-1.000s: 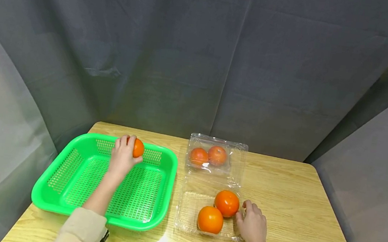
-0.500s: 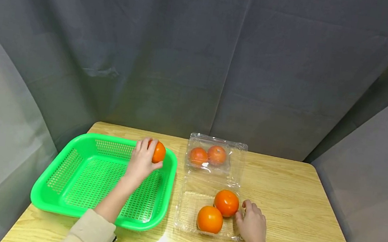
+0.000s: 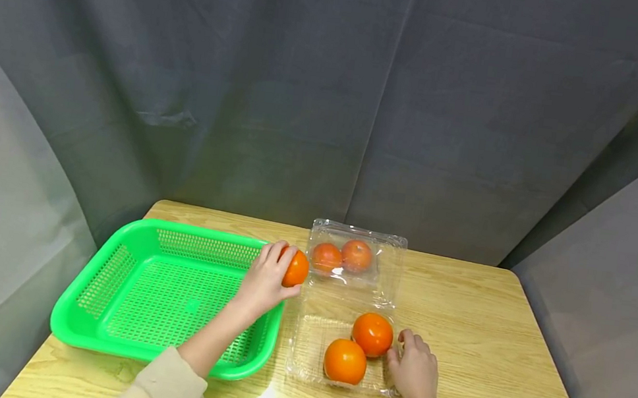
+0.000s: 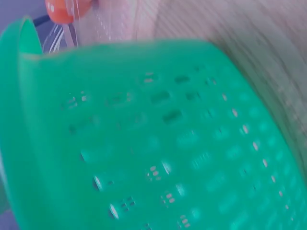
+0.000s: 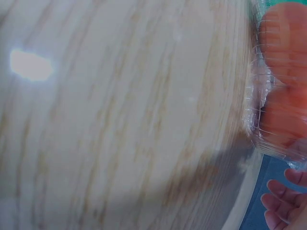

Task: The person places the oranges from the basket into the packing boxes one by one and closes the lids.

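Note:
My left hand (image 3: pixel 265 282) grips a round orange fruit (image 3: pixel 296 269) at the right rim of a green plastic basket (image 3: pixel 136 224). Fingers cover the fruit's left side. An opened clear plastic clamshell box (image 3: pixel 315 301) lies right of the basket. Two more orange fruits (image 3: pixel 345 361) (image 3: pixel 372 334) sit in its near half, and two redder round fruits (image 3: pixel 326 258) (image 3: pixel 357 255) show through the far half. Beside the box's right edge rests my right hand (image 3: pixel 416 369), thumb close to the nearer fruit, fingers loosely bent. The right wrist view shows those fingers (image 5: pixel 283 196) holding nothing.
The green basket wall (image 4: pixel 158 120) fills most of the left wrist view. A wooden table (image 3: pixel 485 352) carries everything, with bare wood to the right. Grey curtains (image 3: pixel 285 88) hang behind it and at both sides.
My left hand has moved right with the fruit, from above the basket's far side to its right rim. The right hand, box and other fruits have stayed put.

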Motion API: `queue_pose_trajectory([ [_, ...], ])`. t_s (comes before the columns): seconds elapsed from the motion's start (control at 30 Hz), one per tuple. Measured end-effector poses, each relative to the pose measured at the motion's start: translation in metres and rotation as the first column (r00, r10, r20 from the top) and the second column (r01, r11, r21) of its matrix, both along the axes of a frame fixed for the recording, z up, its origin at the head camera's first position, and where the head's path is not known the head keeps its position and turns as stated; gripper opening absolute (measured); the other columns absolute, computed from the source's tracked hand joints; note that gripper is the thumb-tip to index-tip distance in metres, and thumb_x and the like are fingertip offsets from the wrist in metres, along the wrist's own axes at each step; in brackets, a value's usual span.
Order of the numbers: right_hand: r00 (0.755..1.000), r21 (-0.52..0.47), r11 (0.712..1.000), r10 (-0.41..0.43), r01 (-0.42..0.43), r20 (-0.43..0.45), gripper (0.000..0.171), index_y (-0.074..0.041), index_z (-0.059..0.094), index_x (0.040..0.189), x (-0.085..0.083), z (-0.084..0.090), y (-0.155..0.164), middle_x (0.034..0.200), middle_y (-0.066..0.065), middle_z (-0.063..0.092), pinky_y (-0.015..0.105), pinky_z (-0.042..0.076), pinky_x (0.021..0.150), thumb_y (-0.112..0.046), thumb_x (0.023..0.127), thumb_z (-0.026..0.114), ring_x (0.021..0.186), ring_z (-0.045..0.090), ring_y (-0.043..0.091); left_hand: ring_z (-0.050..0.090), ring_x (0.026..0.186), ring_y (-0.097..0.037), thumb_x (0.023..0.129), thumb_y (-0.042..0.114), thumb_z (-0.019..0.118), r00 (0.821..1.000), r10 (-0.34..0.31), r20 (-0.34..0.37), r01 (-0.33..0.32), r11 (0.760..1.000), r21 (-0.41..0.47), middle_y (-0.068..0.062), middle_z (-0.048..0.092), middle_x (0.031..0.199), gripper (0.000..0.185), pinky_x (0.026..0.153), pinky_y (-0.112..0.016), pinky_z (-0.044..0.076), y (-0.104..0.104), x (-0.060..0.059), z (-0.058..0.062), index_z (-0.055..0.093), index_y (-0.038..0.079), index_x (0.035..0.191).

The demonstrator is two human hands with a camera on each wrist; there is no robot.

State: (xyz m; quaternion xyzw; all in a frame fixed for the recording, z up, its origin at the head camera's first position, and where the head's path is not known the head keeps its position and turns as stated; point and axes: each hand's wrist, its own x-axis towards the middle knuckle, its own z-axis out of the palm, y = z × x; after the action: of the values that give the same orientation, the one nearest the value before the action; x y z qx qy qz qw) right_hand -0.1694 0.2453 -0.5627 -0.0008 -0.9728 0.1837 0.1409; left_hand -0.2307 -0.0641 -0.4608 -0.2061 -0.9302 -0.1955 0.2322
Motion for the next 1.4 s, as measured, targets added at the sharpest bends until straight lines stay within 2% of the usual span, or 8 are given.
queue_pose_trajectory([
  [0.3, 1.0, 0.005, 1.0, 0.003, -0.003, -0.019, 0.023, -0.004, 0.055, 0.093, 0.0, -0.001, 0.001, 0.077, 0.007, 0.054, 0.043, 0.04, 0.063, -0.017, 0.075, 0.063, 0.074, 0.054, 0.028, 0.046, 0.105, -0.027, 0.064, 0.033, 0.078, 0.997, -0.078, 0.011, 0.079, 0.993, -0.091, -0.011, 0.049, 0.116, 0.066, 0.078, -0.04, 0.049, 0.023, 0.008, -0.01, 0.05, 0.009, 0.119],
  [0.6, 1.0, 0.008, 1.0, -0.001, 0.001, -0.001, 0.023, -0.004, 0.055, 0.094, 0.0, -0.001, 0.001, 0.078, 0.008, 0.054, 0.043, 0.041, 0.064, -0.018, 0.076, 0.063, 0.074, 0.054, 0.028, 0.046, 0.108, -0.027, 0.067, 0.042, 0.074, 0.989, -0.139, 0.045, 0.145, 0.97, -0.194, -0.011, 0.049, 0.119, 0.068, 0.077, -0.036, 0.05, 0.039, 0.014, -0.024, 0.049, 0.009, 0.121],
  [0.77, 1.0, 0.01, 1.0, 0.004, -0.004, -0.003, 0.023, -0.004, 0.055, 0.093, 0.0, 0.0, 0.0, 0.077, 0.007, 0.053, 0.043, 0.04, 0.063, -0.018, 0.077, 0.062, 0.073, 0.053, 0.027, 0.046, 0.111, -0.026, 0.067, 0.044, 0.073, 0.984, -0.155, 0.091, 0.173, 0.955, -0.241, -0.01, 0.048, 0.122, 0.068, 0.082, -0.038, 0.049, 0.045, 0.018, -0.032, 0.048, 0.011, 0.122],
  [1.1, 1.0, -0.002, 1.0, 0.001, -0.001, 0.002, 0.023, -0.004, 0.055, 0.094, 0.0, 0.0, 0.0, 0.078, 0.008, 0.055, 0.043, 0.041, 0.064, -0.018, 0.077, 0.062, 0.075, 0.054, 0.028, 0.046, 0.112, -0.026, 0.068, 0.042, 0.075, 0.974, -0.187, 0.128, 0.218, 0.931, -0.293, -0.01, 0.048, 0.12, 0.07, 0.08, -0.037, 0.05, 0.054, 0.024, -0.045, 0.049, 0.01, 0.124],
  [1.4, 1.0, -0.001, 1.0, 0.0, 0.0, -0.001, 0.023, -0.004, 0.055, 0.093, -0.001, -0.002, 0.001, 0.078, 0.007, 0.054, 0.043, 0.04, 0.063, -0.018, 0.076, 0.062, 0.074, 0.054, 0.028, 0.044, 0.112, -0.024, 0.07, 0.043, 0.074, 0.963, -0.182, 0.199, 0.241, 0.913, -0.329, -0.009, 0.046, 0.121, 0.069, 0.08, -0.034, 0.05, 0.057, 0.027, -0.053, 0.047, 0.012, 0.125],
])
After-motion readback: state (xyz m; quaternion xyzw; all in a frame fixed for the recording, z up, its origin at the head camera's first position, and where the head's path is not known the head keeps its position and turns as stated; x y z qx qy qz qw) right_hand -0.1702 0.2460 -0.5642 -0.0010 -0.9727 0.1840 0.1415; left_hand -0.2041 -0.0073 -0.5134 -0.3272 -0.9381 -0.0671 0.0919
